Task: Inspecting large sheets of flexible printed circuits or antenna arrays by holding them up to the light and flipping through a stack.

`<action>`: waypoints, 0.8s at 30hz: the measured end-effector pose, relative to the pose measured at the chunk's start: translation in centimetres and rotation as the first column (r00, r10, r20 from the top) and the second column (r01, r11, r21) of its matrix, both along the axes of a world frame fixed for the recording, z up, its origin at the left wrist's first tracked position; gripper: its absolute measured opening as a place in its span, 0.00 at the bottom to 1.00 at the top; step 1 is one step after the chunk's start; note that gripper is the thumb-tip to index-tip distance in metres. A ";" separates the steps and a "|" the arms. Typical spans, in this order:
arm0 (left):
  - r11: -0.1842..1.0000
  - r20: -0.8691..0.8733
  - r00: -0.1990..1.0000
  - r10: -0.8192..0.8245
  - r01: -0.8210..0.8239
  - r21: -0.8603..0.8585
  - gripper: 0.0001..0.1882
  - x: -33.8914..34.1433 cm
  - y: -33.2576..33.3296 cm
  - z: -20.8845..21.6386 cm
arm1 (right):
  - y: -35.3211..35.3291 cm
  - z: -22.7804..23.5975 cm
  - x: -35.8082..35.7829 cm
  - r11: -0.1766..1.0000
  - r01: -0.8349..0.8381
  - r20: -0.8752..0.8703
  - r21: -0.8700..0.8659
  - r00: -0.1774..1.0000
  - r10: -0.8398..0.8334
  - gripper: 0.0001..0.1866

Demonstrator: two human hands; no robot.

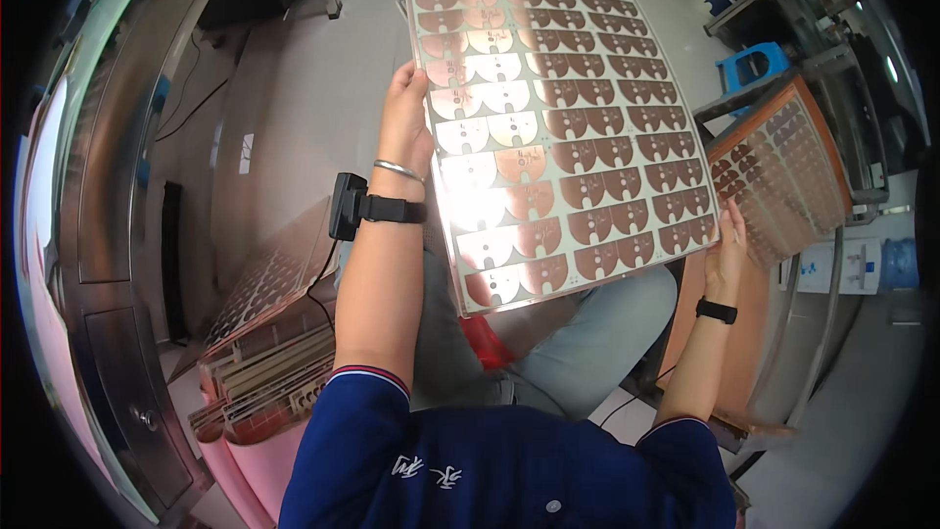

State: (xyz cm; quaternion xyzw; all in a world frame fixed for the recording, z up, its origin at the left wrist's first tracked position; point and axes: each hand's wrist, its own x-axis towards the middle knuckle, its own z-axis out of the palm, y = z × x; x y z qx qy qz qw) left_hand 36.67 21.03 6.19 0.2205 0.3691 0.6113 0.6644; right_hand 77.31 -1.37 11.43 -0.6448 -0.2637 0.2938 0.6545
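Observation:
A large circuit board panel (568, 152), with rows of copper-coloured rounded shapes on a pale ground, is held up tilted in front of me. My left hand (404, 122) grips its left edge, thumb at the rim and the other fingers hidden behind. At the lower right corner, my right hand (726, 250) supports the opposite edge, its fingers pointing upward along it. Strong light glares off the left part of the panel. Below its bottom edge are my legs (597, 343) and a red thing (485, 341) between them.
More copper-patterned panels (783, 171) lean on a wooden board (729, 362) at the right. To the left stand a stack of panels (269, 387), pink sheets (240, 465) and a metal cabinet (127, 333). A blue stool (752, 67) stands farther back.

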 end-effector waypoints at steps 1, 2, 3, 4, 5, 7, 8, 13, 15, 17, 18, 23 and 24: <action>1.000 0.007 1.000 -0.007 0.007 -0.008 0.12 0.1 -0.3 0.9 | -0.5 0.9 -0.3 1.000 0.007 0.007 -0.008 1.000 -0.007 0.19; 1.000 0.035 0.999 -0.017 0.018 -0.022 0.12 0.3 -0.7 1.8 | -1.1 1.8 -0.8 1.000 0.011 0.009 0.019 1.000 -0.011 0.20; 0.999 0.065 0.998 -0.026 0.028 -0.035 0.12 0.4 -1.0 2.5 | -1.7 2.3 -1.1 0.999 0.014 0.013 0.047 1.000 -0.015 0.20; 0.999 0.069 0.997 -0.046 0.048 -0.017 0.12 0.4 -1.0 2.6 | -2.4 2.4 -0.6 0.998 0.013 0.029 0.053 0.999 -0.014 0.23; 0.998 0.077 0.996 -0.054 0.056 -0.023 0.12 0.5 -1.0 2.4 | -3.3 2.6 -0.8 0.999 0.020 0.037 0.047 0.999 -0.022 0.23; 0.997 0.080 0.994 -0.076 0.075 0.019 0.11 0.6 -1.0 2.5 | -4.3 3.4 -1.8 0.996 0.040 0.022 0.080 0.999 -0.042 0.23; 0.997 0.088 0.993 -0.083 0.082 0.017 0.11 0.6 -1.2 2.5 | -4.6 3.7 -2.4 0.996 0.047 0.029 0.077 0.998 -0.049 0.23; 0.996 0.137 0.987 -0.085 0.079 0.048 0.10 0.6 -1.5 3.2 | -6.5 4.8 -4.5 0.960 0.124 -0.043 0.252 0.992 -0.117 0.18; 0.992 0.127 0.985 -0.114 0.106 0.071 0.13 0.3 -0.9 2.1 | -6.8 5.6 -5.5 0.952 0.159 -0.037 0.261 0.987 -0.154 0.18; 0.998 0.059 0.997 -0.049 0.046 0.051 0.13 0.4 -0.9 2.0 | -7.3 6.2 -5.8 0.945 0.139 -0.045 0.297 0.990 -0.132 0.18; 0.996 0.070 0.996 -0.059 0.054 0.064 0.13 0.6 -0.8 1.8 | -7.3 6.6 -6.0 0.940 0.162 -0.043 0.300 0.987 -0.157 0.18; 0.993 0.021 0.997 -0.070 0.068 0.092 0.12 0.6 -0.6 1.0 | -7.6 8.1 -7.5 0.919 0.200 -0.062 0.341 0.980 -0.190 0.17; 0.995 0.053 0.997 -0.056 0.051 0.080 0.11 0.2 -0.4 0.8 | -7.6 8.3 -7.8 0.912 0.215 -0.089 0.349 0.977 -0.196 0.17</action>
